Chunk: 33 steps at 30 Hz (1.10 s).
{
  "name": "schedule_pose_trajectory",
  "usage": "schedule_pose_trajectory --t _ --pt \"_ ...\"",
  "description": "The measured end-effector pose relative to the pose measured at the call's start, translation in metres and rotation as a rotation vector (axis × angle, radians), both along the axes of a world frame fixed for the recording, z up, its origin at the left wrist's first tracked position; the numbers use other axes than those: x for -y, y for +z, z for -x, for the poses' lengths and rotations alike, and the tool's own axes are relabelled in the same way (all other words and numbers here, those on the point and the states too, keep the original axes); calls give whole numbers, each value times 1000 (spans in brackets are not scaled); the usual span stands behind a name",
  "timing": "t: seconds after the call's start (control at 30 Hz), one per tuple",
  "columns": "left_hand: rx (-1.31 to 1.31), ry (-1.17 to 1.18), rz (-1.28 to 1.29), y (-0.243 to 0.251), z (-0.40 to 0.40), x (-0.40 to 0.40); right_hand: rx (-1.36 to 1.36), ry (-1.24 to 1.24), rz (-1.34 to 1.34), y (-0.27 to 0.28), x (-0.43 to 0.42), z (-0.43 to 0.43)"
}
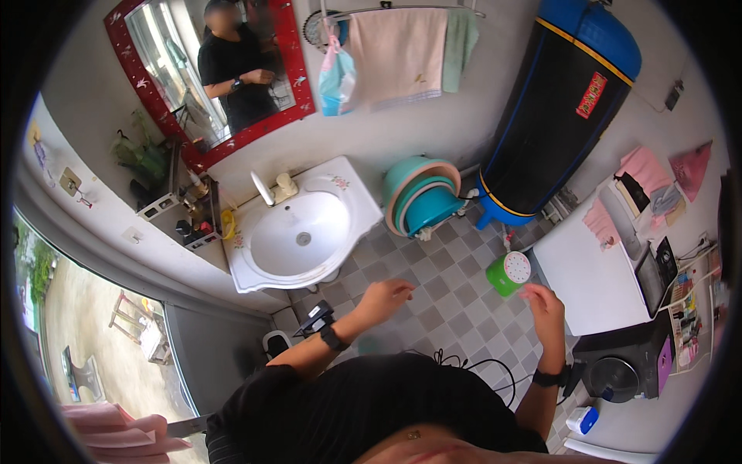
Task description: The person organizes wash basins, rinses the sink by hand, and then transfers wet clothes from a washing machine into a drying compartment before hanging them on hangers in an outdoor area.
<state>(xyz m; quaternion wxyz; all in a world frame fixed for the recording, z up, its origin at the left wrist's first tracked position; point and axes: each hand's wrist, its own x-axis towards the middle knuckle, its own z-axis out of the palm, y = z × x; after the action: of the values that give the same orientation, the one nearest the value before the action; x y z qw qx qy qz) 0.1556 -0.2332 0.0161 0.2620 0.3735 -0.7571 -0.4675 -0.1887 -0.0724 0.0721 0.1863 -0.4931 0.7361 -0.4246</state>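
My left hand [385, 300] hangs in the air over the tiled floor, just beyond the front edge of a white ceramic washbasin [364, 200]. Its fingers are loosely bent and hold nothing. To the right, my right hand [546, 307] is raised between a green stool or bin with a spotted white top [503, 278] and a white washing machine [585, 278]. That hand is empty too, with the fingers half curled. A beige faucet [284, 187] with a white lever stands at the back of the basin, whose bowl shows a metal drain [302, 238].
Nested plastic basins [432, 210] lean by the wall beside a tall black-and-blue tank [539, 116]. Black cables [493, 364] trail across the checkered floor [440, 290]. A black appliance with a round door [613, 380] sits at right. Towels [400, 52] hang above; a red-framed mirror [295, 58] is upper left.
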Motion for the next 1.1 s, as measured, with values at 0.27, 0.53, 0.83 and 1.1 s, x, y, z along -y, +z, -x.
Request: schedule_pose_trajectory --t 0.27,0.53,0.83,1.1 --pt "5 -318 48 -6 161 -72 -37 -262 -20 -18 -175 89" --pt "-36 -488 243 -37 310 -151 243 -740 -32 -99 -389 146" --pt "37 -633 66 -20 379 -163 385 -986 67 -119 -436 154" --pt "122 -686 12 -47 473 -162 324 -1054 -97 -117 -458 191"
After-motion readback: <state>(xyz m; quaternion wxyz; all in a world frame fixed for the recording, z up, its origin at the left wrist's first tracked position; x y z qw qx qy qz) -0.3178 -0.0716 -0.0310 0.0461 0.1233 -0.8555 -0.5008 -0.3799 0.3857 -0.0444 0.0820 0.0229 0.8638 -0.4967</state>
